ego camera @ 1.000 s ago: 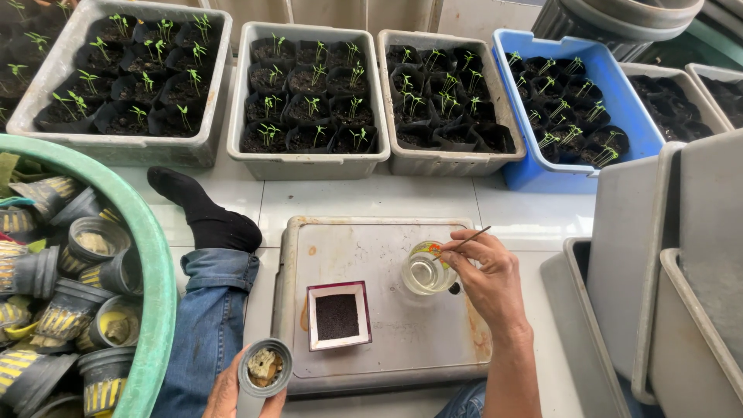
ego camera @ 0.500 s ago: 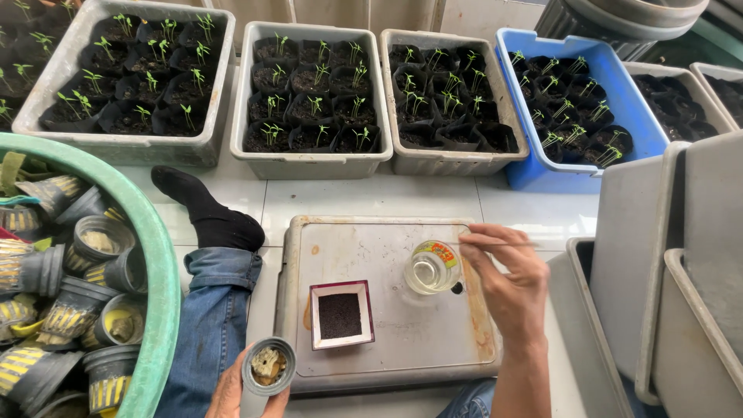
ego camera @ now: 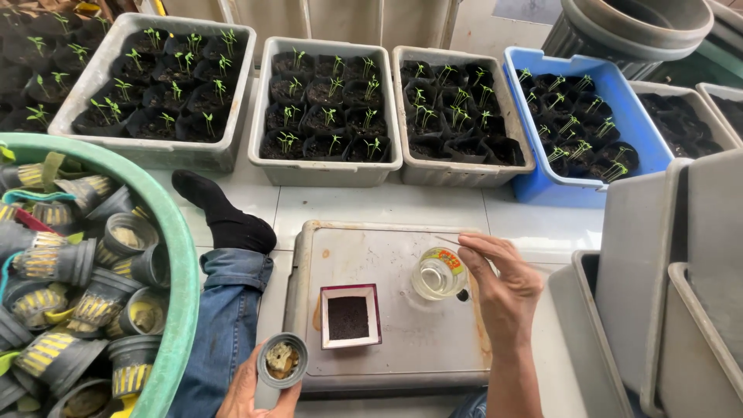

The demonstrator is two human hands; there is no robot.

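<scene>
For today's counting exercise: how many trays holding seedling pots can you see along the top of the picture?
5, possibly more out of frame: a dark one cut off at far left, three grey ones side by side, and a blue one at right.

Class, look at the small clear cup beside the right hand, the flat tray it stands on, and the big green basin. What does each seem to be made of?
Clear cup: likely glass or clear plastic, glossy and see-through. Flat tray: probably grey moulded plastic, matt, stained, with rounded rim. Green basin: apparently plastic, smooth, thick rolled rim. The right hand hovers by the cup.
</scene>
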